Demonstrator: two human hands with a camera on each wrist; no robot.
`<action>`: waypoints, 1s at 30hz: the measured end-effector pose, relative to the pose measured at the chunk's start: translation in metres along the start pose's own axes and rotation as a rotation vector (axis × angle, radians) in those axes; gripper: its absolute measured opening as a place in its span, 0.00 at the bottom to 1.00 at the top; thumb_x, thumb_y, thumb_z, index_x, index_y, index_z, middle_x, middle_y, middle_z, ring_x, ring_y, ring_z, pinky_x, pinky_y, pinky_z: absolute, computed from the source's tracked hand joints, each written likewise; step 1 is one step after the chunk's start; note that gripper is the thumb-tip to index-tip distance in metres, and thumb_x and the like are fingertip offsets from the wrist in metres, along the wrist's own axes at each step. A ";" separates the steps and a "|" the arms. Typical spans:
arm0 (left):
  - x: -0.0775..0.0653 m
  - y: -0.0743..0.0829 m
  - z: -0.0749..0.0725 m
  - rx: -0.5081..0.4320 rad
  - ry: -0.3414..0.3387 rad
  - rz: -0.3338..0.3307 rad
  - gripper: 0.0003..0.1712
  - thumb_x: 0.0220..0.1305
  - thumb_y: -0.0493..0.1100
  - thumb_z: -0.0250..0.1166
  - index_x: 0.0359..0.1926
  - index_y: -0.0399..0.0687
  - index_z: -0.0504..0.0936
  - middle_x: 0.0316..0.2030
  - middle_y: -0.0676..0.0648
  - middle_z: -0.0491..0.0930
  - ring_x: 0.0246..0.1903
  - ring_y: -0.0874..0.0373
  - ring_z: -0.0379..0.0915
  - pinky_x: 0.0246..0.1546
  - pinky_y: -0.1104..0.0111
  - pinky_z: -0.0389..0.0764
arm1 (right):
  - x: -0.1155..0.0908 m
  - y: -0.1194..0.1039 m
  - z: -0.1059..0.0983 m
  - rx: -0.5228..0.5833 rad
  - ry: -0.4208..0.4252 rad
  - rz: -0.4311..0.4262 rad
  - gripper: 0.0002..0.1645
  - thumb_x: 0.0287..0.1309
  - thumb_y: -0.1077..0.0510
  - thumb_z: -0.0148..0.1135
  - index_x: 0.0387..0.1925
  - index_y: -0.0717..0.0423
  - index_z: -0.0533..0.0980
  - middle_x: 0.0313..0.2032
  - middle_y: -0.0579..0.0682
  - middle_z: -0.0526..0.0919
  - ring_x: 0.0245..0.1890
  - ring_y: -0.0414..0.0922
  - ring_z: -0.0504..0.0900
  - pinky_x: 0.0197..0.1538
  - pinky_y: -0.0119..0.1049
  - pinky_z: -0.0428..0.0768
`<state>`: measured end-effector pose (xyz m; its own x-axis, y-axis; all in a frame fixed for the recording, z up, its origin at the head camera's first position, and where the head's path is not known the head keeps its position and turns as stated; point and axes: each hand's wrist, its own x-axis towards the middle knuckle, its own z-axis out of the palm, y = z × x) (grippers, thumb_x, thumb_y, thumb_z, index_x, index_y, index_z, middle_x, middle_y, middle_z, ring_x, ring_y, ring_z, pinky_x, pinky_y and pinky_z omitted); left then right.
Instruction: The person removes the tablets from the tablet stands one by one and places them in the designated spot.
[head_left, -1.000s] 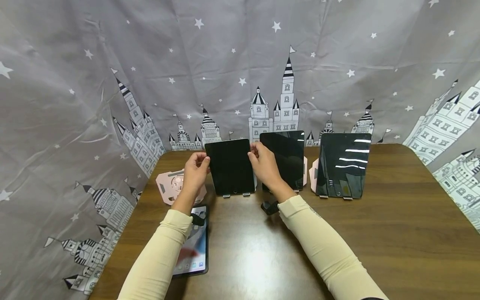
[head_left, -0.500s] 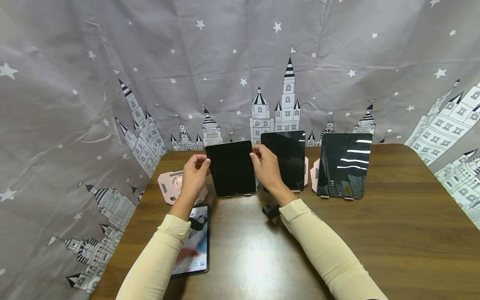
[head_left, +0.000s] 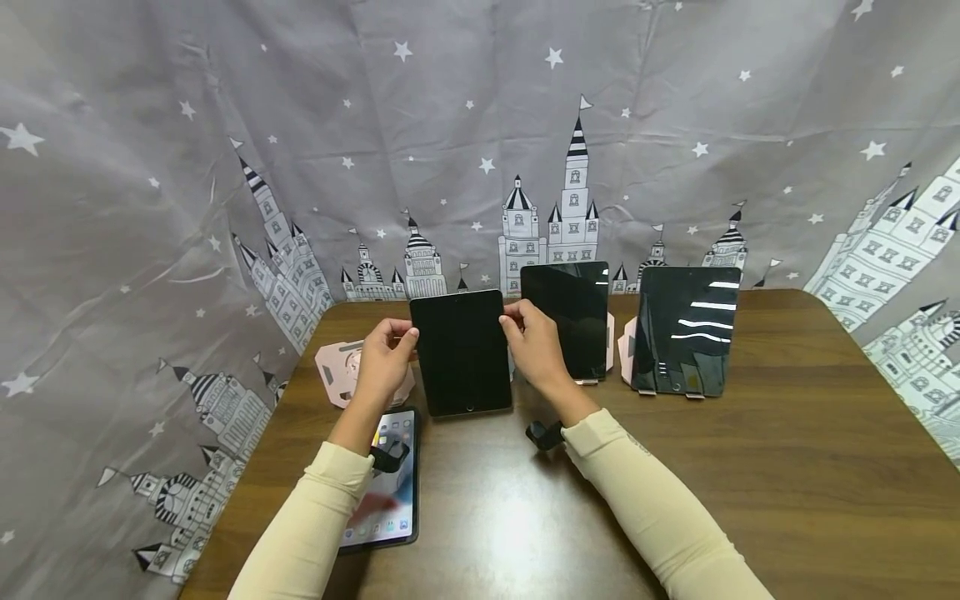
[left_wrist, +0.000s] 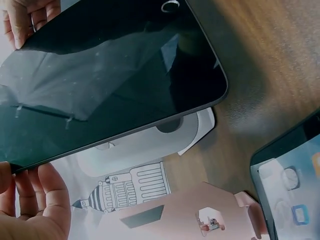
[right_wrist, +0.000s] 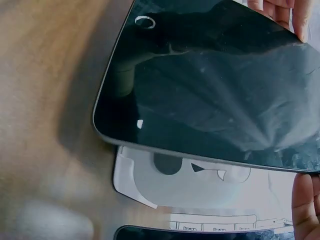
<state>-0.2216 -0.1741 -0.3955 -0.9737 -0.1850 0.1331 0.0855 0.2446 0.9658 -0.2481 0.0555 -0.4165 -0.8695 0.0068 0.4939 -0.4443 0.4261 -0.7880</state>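
Observation:
A black-screened tablet (head_left: 465, 354) stands nearly upright between the two hands in the head view. My left hand (head_left: 386, 358) pinches its left edge, thumb on the front and fingers behind. On the opposite edge, my right hand (head_left: 536, 346) grips it the same way. Behind the tablet is a pale grey stand (left_wrist: 150, 145), partly covered by it. In the right wrist view the tablet's lower edge overhangs this stand, with a shadow on the wood beside it.
At left is a pink stand (head_left: 330, 367), with a lit tablet (head_left: 397, 500) lying flat in front, partly under the left forearm. Two more dark tablets, one behind the right hand (head_left: 573, 333) and one farther right (head_left: 686, 333), lean on stands. A castle-print curtain (head_left: 450, 125) hangs behind the table.
Both hands have drawn the tablet off its stand, toward the person and slightly down in the head view. The stand's front tabs no longer show beneath it.

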 end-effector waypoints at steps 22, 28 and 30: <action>-0.018 -0.023 -0.010 0.082 -0.082 -0.139 0.09 0.70 0.34 0.59 0.45 0.30 0.77 0.36 0.41 0.75 0.29 0.58 0.74 0.35 0.61 0.84 | -0.035 0.004 0.007 0.076 -0.123 0.217 0.03 0.65 0.64 0.62 0.34 0.61 0.78 0.23 0.51 0.79 0.20 0.45 0.80 0.25 0.33 0.79; -0.024 -0.029 -0.013 0.105 -0.133 -0.180 0.07 0.71 0.34 0.58 0.44 0.31 0.76 0.34 0.41 0.76 0.30 0.56 0.75 0.37 0.58 0.84 | -0.043 0.006 0.009 0.077 -0.149 0.237 0.03 0.63 0.65 0.62 0.33 0.61 0.76 0.22 0.51 0.78 0.18 0.47 0.80 0.22 0.32 0.78; -0.026 -0.031 -0.014 0.101 -0.154 -0.194 0.06 0.72 0.33 0.57 0.43 0.31 0.75 0.34 0.41 0.75 0.30 0.55 0.75 0.35 0.60 0.84 | -0.046 0.007 0.008 0.081 -0.165 0.249 0.03 0.63 0.65 0.61 0.33 0.61 0.76 0.21 0.50 0.78 0.18 0.45 0.79 0.23 0.32 0.78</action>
<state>-0.1959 -0.1905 -0.4253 -0.9911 -0.0925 -0.0955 -0.1201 0.3139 0.9418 -0.2133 0.0505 -0.4474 -0.9741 -0.0480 0.2208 -0.2232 0.3560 -0.9075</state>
